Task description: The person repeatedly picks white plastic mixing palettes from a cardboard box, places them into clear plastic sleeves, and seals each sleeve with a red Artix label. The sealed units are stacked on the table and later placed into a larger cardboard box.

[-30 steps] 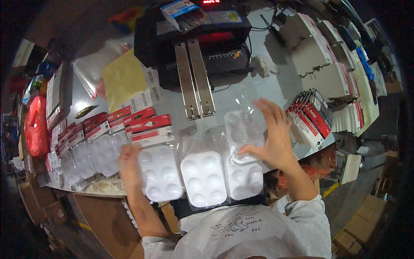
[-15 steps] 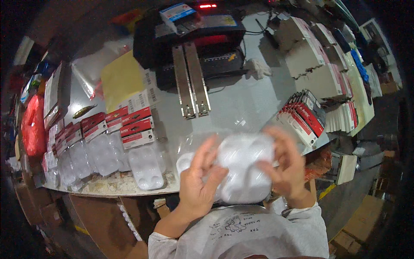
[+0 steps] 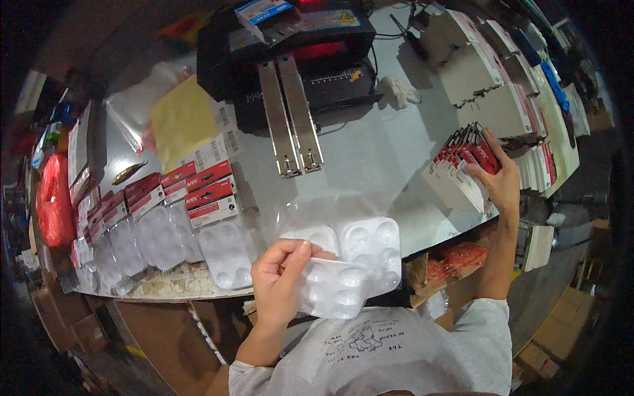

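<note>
1. The left hand is closest, over the near table edge, fingers curled around a clear blister tray with round wells, thumb on top of it
2. That tray overlaps two more trays lying side by side at the table edge, just beyond the hand
3. To the left along the same edge lies a row of finished packs, clear blisters with red header cards, overlapping one another
4. The right hand is stretched out to the right, fingers closed on a fanned stack of red cards standing on the table
5. In the middle of the grey table a black machine sits with two metal rails pointing toward the person
6. A yellow sheet lies left of the machine, and white card stacks line the far right
7. A red bag sits at the far left edge
</note>
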A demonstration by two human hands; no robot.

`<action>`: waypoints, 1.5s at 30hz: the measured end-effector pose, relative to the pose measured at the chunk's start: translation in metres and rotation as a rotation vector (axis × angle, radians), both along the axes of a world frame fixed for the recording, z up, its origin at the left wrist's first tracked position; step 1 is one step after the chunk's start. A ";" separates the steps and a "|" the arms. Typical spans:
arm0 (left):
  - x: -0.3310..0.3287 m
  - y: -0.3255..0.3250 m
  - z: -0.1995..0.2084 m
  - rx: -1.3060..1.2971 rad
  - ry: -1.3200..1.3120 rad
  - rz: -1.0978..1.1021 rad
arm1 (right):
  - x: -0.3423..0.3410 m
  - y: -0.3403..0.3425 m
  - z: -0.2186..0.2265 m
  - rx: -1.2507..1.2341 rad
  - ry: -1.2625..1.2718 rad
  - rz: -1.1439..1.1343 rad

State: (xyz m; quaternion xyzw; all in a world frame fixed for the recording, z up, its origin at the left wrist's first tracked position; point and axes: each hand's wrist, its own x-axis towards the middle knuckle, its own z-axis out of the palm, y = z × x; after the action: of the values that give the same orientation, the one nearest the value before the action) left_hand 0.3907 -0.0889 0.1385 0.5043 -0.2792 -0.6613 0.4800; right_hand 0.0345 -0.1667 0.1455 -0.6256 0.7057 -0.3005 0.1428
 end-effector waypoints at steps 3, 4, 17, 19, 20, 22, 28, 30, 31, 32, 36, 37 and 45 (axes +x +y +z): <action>-0.002 0.000 0.004 0.018 0.003 -0.051 | 0.043 0.003 0.030 0.204 0.110 -0.280; -0.004 0.000 0.005 0.019 0.000 -0.064 | 0.062 0.007 0.036 0.047 -0.007 -0.226; -0.001 0.008 -0.001 -0.155 -0.445 -0.111 | 0.180 0.005 0.035 0.389 -0.363 0.634; -0.002 0.008 -0.002 -0.131 -0.432 -0.117 | 0.179 0.004 0.035 0.333 -0.263 0.705; -0.002 0.008 -0.002 -0.139 -0.452 -0.118 | 0.177 0.003 0.035 0.306 -0.201 0.729; -0.002 0.008 -0.001 -0.167 -0.491 -0.110 | 0.171 0.000 0.032 0.328 -0.198 0.750; 0.004 0.007 -0.008 -0.137 -0.278 0.212 | 0.149 -0.001 0.014 0.525 -0.546 0.605; 0.003 0.006 -0.013 -0.135 -0.202 0.247 | 0.145 0.006 0.010 0.862 -0.657 0.600; 0.003 0.005 -0.016 -0.116 -0.211 0.246 | 0.145 0.008 0.007 0.802 -0.766 0.599; 0.003 0.004 -0.017 -0.097 -0.220 0.246 | 0.145 0.011 0.005 0.804 -0.826 0.588; 0.005 0.009 -0.014 -0.037 -0.212 0.259 | 0.145 0.022 0.002 0.817 -0.939 0.535; 0.007 0.011 -0.011 -0.052 -0.231 0.236 | 0.146 0.023 0.001 0.858 -0.923 0.520; 0.018 -0.034 -0.049 -0.024 -0.359 0.138 | 0.171 -0.018 -0.030 0.928 -1.042 0.241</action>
State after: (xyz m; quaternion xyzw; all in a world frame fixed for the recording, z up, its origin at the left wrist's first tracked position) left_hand 0.4090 -0.1232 0.0894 0.6263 -0.3331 -0.5228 0.4727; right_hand 0.2059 -0.1852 0.1158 -0.3485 0.5266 -0.2110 0.7461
